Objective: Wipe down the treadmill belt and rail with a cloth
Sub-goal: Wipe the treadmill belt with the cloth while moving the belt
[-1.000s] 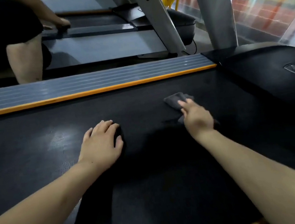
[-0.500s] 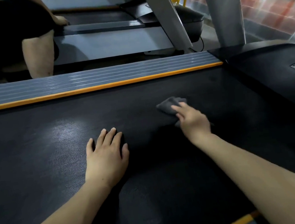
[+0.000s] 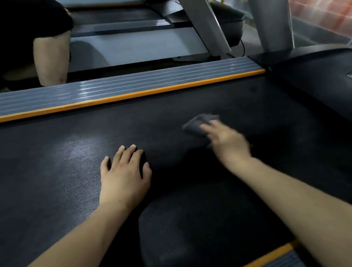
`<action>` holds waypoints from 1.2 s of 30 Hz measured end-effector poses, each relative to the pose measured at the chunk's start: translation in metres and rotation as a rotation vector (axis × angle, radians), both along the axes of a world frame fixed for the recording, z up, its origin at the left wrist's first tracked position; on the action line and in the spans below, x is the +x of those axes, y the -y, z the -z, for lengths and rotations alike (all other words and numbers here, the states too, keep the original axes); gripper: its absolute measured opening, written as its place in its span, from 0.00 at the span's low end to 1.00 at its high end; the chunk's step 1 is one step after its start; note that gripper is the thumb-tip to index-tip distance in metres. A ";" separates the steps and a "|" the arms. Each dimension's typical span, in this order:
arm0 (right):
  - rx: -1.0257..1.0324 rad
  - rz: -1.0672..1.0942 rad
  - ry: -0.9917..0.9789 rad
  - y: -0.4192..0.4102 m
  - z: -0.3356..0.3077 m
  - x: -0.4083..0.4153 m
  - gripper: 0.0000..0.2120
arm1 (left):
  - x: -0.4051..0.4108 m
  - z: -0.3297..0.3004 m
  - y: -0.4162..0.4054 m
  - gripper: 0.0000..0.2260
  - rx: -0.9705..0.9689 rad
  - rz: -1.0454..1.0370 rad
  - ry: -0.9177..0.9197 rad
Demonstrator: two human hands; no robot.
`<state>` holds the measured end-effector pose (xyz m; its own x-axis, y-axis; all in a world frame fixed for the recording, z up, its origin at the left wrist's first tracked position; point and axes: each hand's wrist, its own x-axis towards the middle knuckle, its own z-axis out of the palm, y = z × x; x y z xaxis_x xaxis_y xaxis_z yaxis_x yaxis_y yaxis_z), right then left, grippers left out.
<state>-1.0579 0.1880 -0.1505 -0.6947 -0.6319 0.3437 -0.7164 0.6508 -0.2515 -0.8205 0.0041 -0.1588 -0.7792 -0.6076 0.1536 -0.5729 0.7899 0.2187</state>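
Observation:
The black textured treadmill belt [image 3: 53, 164] fills the middle of the head view. Along its far side runs a grey ribbed rail [image 3: 110, 87] with an orange strip. A small dark grey cloth [image 3: 196, 123] lies on the belt right of centre. My right hand [image 3: 226, 141], blurred by motion, presses flat on the cloth with straight fingers and covers its near part. My left hand [image 3: 124, 176] rests palm down on the belt, fingers spread, holding nothing.
The black motor cover [image 3: 323, 85] rises at the right end of the belt. A grey upright post [image 3: 268, 8] stands behind it. Another person [image 3: 50, 57] crouches by the neighbouring treadmill [image 3: 134, 46] at the back left. The near orange-edged rail [image 3: 257, 262] runs at bottom right.
My right hand has slid the cloth a little leftward and back across the belt. My left hand has shifted slightly along the belt and stays flat on it.

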 end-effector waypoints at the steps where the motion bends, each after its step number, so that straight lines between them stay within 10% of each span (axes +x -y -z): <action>1: 0.004 0.128 0.035 -0.019 -0.002 -0.022 0.19 | -0.001 0.001 0.000 0.24 -0.003 -0.004 -0.001; 6: -0.013 0.365 0.048 -0.014 -0.007 0.006 0.18 | -0.002 0.004 0.002 0.23 -0.016 -0.009 -0.009; 13: -0.052 -0.288 0.137 0.028 0.000 0.098 0.19 | 0.000 0.001 0.002 0.28 -0.017 0.005 -0.004; 22: -0.096 0.414 0.195 -0.018 -0.002 0.026 0.19 | -0.001 0.000 0.002 0.29 -0.011 0.000 -0.010; 29: -0.110 -0.208 0.154 0.008 0.002 0.113 0.21 | 0.000 -0.001 0.001 0.32 -0.021 0.012 -0.001; 36: -0.054 0.393 0.185 -0.057 -0.015 0.035 0.19 | -0.002 -0.001 0.000 0.31 -0.015 -0.003 0.005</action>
<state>-1.0228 0.2452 -0.1351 -0.9317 -0.2918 0.2163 -0.3567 0.8474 -0.3934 -0.8229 0.0038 -0.1580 -0.7781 -0.6077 0.1588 -0.5763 0.7913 0.2041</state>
